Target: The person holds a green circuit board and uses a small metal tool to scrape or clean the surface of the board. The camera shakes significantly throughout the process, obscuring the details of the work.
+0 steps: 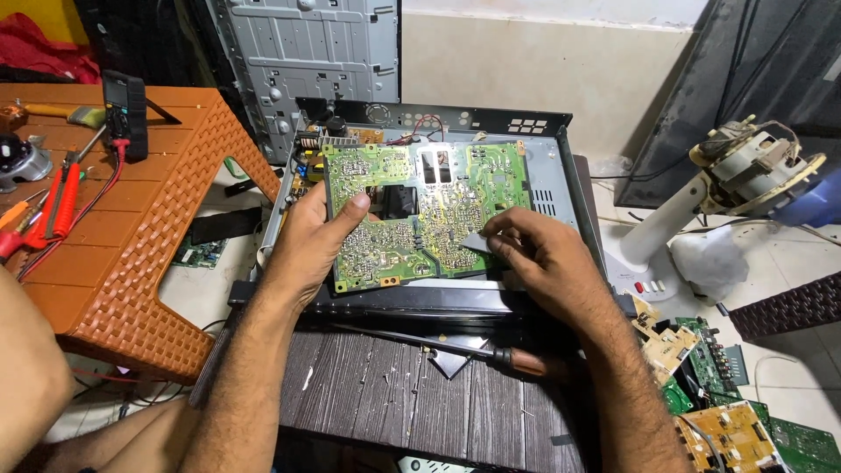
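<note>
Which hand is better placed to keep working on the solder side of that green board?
Right. The right hand already pinches a small grey piece against the green circuit board; the left hand grips the board's left edge.

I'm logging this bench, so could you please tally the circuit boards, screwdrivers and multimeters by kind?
Circuit boards: 5, one held, one under the stool, three piled at right
Screwdrivers: 1
Multimeters: 1
Total: 7

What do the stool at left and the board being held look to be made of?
Stool: likely moulded plastic, matte orange, with a woven-pattern texture. Circuit board in the left hand: seemingly green laminate, glossy, dotted with silvery solder points.
</note>
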